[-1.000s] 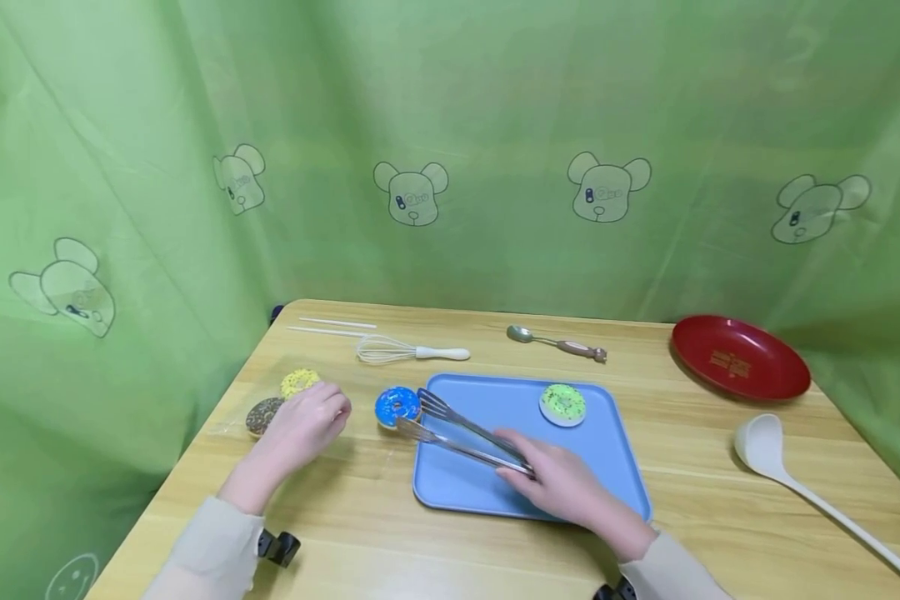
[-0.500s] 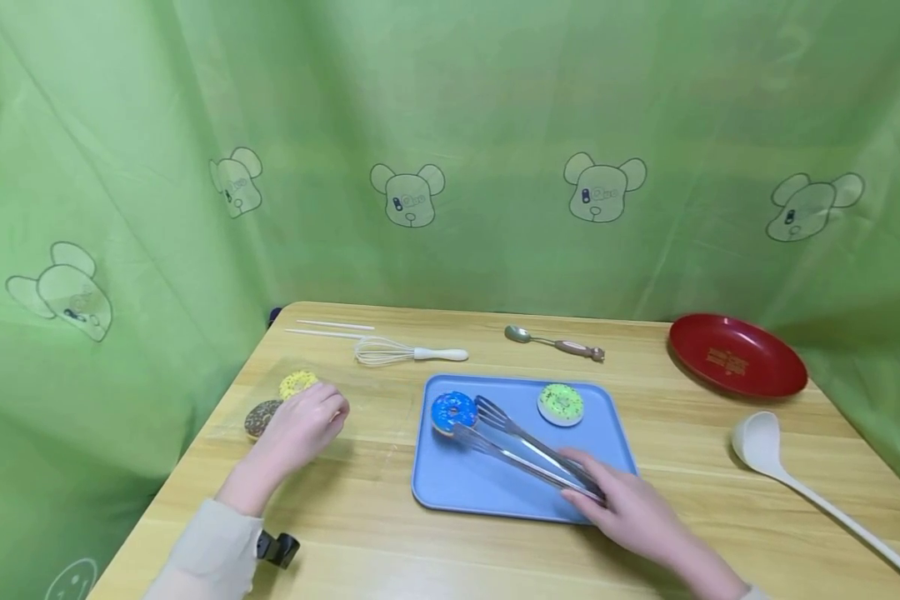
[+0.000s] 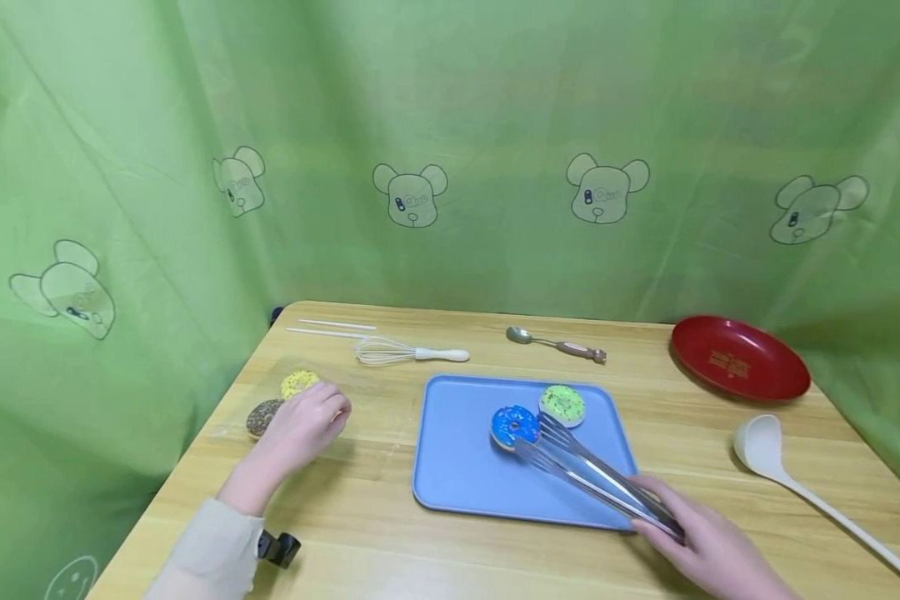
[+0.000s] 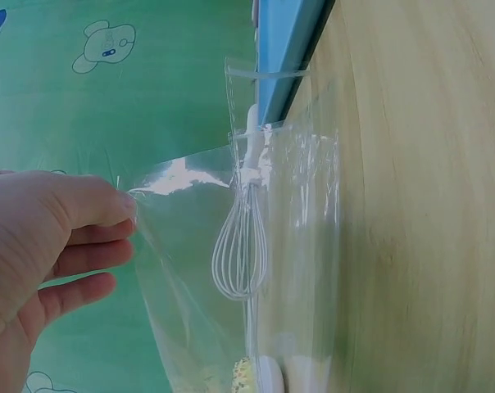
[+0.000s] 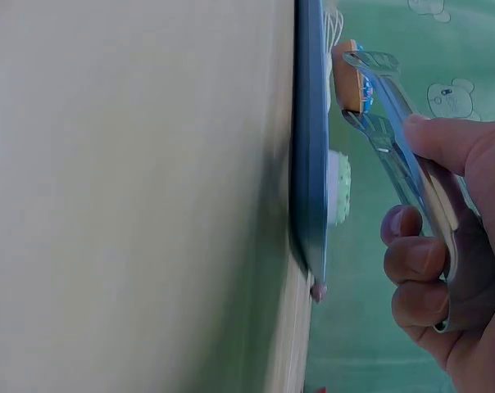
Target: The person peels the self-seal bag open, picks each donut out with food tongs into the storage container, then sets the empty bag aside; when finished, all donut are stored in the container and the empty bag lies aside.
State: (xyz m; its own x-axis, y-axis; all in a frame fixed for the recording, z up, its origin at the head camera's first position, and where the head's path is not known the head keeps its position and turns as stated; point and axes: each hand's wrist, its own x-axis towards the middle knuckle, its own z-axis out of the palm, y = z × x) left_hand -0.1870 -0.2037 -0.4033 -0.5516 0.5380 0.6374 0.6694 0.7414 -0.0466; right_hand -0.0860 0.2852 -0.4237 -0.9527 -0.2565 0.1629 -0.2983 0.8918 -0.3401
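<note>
Your right hand (image 3: 708, 542), fingers (image 5: 415, 260) curled round metal tongs (image 5: 438, 192), holds the blue donut (image 3: 506, 434) clasped beyond those fingers and above the tray (image 3: 457, 471), seemingly to spare direct touch, while your left hand (image 3: 309, 421) pinches a clear bag (image 4: 178, 221) by its edge, apparently to steady it.

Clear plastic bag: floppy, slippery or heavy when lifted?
The clear plastic bag is probably floppy: its film looks thin and creased. It may be slippery, given its glossy glare. By itself it looks light for its size, being thin, see-through film.
</note>
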